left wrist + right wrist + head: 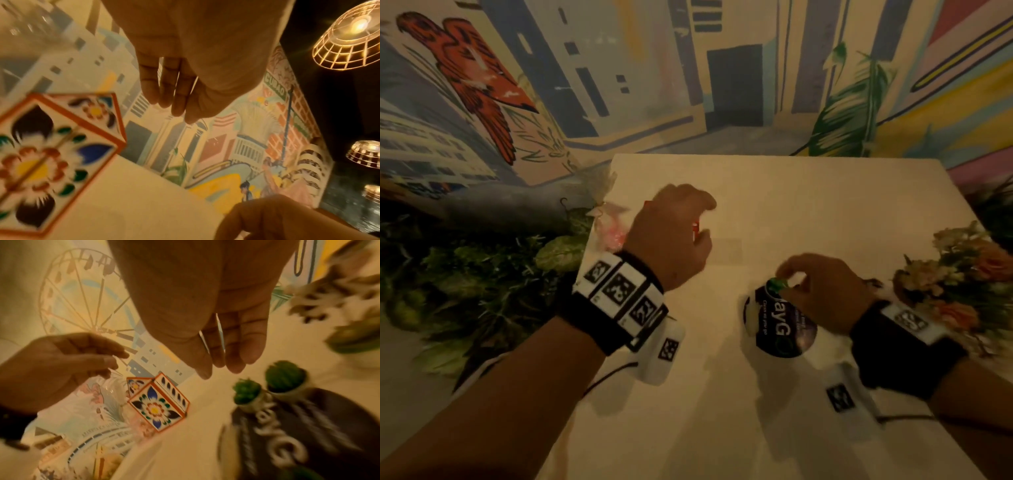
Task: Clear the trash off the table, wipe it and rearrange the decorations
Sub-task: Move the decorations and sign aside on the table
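Observation:
A small box with orange edges and painted flowers [51, 154] [158, 404] stands on the cream table [808, 205]. In the head view only a red sliver of it [695, 226] shows. My left hand [703, 219] hovers just above and beside it, fingers loosely bent, touching nothing. A round black sign with white letters [784, 329] [308, 426] lies near the front right with two tiny green potted plants [246, 391] at its rim. My right hand [791, 277] hangs over these plants with relaxed fingers [236, 360] and holds nothing.
A clear glass [111, 389] and pink wrapping [609, 229] sit at the table's left edge behind the box. A flower bouquet [955, 274] stands at the right edge. Leafy greenery [482, 274] fills the left side, and a painted mural wall [688, 85] is behind.

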Action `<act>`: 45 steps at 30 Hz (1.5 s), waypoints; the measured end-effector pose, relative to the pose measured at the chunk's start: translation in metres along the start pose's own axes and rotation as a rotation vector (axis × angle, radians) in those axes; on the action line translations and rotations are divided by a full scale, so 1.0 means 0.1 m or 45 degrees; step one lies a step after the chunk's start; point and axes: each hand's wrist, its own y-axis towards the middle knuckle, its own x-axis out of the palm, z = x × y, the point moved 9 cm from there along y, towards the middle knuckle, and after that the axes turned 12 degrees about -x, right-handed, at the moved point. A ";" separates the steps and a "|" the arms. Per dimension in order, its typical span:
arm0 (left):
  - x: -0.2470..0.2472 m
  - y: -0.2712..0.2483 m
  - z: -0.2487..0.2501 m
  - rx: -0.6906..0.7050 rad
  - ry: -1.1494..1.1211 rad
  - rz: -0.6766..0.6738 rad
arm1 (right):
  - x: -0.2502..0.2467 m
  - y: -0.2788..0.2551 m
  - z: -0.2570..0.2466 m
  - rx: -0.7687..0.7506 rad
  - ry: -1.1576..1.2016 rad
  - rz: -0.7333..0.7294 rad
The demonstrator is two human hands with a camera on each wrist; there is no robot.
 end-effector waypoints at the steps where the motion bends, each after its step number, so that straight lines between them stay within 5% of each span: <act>1: 0.12 -0.05 0.11 0.007 -0.035 -0.070 | 0.09 -0.10 0.09 0.031 -0.011 -0.040; 6: 1.18 -0.27 0.32 -0.152 0.131 -0.686 | 0.32 -0.20 0.46 0.165 -0.048 -0.134; 10: 1.73 -0.31 0.29 -0.283 0.123 -0.841 | 0.39 -0.10 0.59 0.194 -0.095 -0.164; 23: 2.21 -0.30 0.24 -0.406 0.126 -0.777 | 0.53 0.06 0.66 0.122 -0.139 -0.332; 30: 1.91 -0.02 -0.24 -0.640 0.138 -0.530 | 0.58 0.11 0.68 0.102 -0.114 -0.327; 45: 1.85 0.13 -0.58 -0.737 0.198 -0.544 | 0.41 0.73 0.37 -0.045 -0.143 -0.214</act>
